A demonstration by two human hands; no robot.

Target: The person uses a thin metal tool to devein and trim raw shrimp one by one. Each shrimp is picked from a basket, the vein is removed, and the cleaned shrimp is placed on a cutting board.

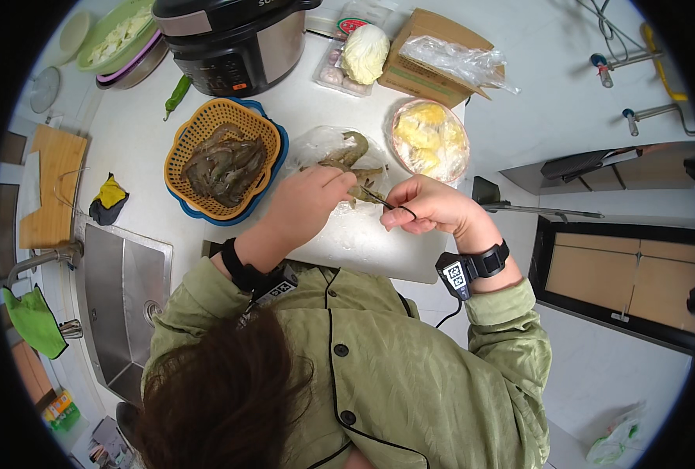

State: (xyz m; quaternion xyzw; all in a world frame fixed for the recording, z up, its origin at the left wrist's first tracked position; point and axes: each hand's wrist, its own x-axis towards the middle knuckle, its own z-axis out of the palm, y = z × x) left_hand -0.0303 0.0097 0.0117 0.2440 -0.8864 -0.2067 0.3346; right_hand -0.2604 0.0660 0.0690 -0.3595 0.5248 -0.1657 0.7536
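Note:
My left hand (312, 196) pinches a raw shrimp (361, 194) over the white counter. In my right hand (429, 205) is a small pair of scissors (389, 205), a dark handle loop around the fingers. Its blades reach the near end of the held shrimp; whether they are closed on it is too small to tell. Just beyond, more shrimp (353, 149) lie on a clear plastic bag (318, 140). To the left, an orange colander (174, 155) holds a pile of raw shrimp (224, 167) and is nested in a blue basin (280, 152).
An electric pressure cooker (236, 53) stands behind the colander, beside a green pepper (177, 97). A wrapped plate of yellow fruit (429, 138), a cabbage (366, 54) and a cardboard box (417, 82) stand at the back right. At left is a steel sink (124, 293).

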